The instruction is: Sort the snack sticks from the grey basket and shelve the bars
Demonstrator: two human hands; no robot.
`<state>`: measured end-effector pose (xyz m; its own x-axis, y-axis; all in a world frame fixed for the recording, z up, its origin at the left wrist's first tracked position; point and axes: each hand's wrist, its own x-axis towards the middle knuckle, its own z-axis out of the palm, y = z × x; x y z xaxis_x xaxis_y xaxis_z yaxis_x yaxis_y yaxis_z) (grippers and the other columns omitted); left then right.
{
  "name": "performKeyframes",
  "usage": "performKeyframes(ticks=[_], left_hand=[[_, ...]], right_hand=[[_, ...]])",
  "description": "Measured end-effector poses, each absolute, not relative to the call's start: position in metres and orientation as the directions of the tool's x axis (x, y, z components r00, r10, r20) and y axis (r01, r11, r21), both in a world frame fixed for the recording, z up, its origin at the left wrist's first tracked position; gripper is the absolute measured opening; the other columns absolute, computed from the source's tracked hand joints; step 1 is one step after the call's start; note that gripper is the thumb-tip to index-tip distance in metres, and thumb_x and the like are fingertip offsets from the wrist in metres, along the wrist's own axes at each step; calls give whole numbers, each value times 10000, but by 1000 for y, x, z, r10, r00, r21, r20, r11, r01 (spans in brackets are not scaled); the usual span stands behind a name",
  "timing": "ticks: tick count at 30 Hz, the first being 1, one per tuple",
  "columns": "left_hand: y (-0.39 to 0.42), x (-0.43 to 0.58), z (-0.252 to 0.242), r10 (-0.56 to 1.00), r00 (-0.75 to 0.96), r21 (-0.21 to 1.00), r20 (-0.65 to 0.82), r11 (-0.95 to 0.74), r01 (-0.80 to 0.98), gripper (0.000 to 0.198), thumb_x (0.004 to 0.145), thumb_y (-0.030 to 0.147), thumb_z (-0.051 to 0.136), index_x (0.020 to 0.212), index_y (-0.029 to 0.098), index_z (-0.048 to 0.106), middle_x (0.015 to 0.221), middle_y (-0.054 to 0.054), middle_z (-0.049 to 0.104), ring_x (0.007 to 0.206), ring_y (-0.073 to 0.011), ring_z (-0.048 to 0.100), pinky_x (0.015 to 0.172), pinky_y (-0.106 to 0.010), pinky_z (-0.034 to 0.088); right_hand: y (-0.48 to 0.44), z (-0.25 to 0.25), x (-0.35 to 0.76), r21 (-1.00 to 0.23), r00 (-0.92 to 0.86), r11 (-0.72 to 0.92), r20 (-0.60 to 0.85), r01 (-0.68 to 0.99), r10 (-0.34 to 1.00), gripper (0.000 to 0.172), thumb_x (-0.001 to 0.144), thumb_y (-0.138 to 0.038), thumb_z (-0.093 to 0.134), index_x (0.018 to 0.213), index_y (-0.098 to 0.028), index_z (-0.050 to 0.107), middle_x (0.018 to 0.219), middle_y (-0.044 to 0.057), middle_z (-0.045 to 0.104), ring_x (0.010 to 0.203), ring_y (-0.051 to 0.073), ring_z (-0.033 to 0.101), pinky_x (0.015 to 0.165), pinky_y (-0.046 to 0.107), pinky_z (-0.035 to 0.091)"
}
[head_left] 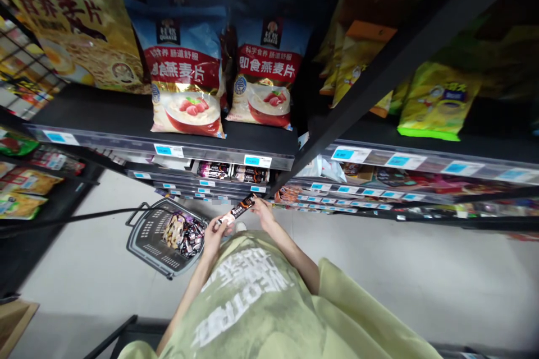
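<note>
A narrow dark packet with white print and a pale end, a snack bar by its look (241, 207), is held between my two hands in front of my body. My left hand (219, 227) grips its lower, pale end with bent fingers. Around the upper right end, the fingers of my right hand (263, 210) are closed. Just left of my left hand stands a grey shopping basket (145, 230) on the floor, with many small wrapped packets (189, 235) inside. Beyond the hands, similar dark packets (251, 173) fill open boxes on a lower shelf.
Large oatmeal bags (185, 73) stand on the upper shelf (113, 109) ahead. Yellow snack bags (440, 98) hang over the shelf at right. A dark slanting shelf post (357, 81) divides the two bays. A cardboard box (17, 322) lies at lower left, and pale floor (379, 269) spreads around me.
</note>
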<state>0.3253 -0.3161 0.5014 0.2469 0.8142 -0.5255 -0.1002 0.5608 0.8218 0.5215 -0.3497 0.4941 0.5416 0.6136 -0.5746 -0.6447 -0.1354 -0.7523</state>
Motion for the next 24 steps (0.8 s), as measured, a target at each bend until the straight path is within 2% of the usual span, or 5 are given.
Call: performKeyframes(ticks=[7,12,16,19,24], left_hand=[[-315,321,492,805,133,769,-579,593,-240,309,771,197,781,1040,145,638,934,-78,771,857,-178,763,773,-244,602],[-317,324,500,812,105,791,-574,583,-186,335,779,199,776,1074,150,626,919,-72,779,817,-187,765,777,-282,608],[-316,328,504,815,53,808,-577,579,-110,350,757,223,794,1066,147,648,819,-59,774,760,-191,759,777,-297,602],[-316,327,505,815,30,809,-578,578,-112,370,738,237,808,1061,147,651,805,-60,770,741,-185,756,745,-277,597],[-318,321,504,813,62,797,-579,581,-164,383,713,228,820,1047,148,649,816,-56,769,718,-167,747,683,-236,580]], right_hand=[[-354,491,523,-807,548,-224,-547,-547,633,397,625,-472,752,887,-178,701,859,83,734,735,220,683,708,361,541],[-356,507,525,-959,654,-229,-283,-169,701,423,710,-290,720,1128,-225,696,1261,103,668,1208,270,581,1038,440,448],[-356,522,523,-855,119,36,114,518,986,437,829,-260,700,1264,-269,657,1329,90,643,1291,256,520,1118,454,363],[-350,522,518,-758,-232,235,113,608,966,404,837,-237,731,1234,-262,664,1302,70,664,1227,236,558,1061,398,404],[-338,519,517,-687,-261,249,89,682,961,125,882,-196,684,1004,-220,688,1299,59,658,1205,222,557,996,347,417]])
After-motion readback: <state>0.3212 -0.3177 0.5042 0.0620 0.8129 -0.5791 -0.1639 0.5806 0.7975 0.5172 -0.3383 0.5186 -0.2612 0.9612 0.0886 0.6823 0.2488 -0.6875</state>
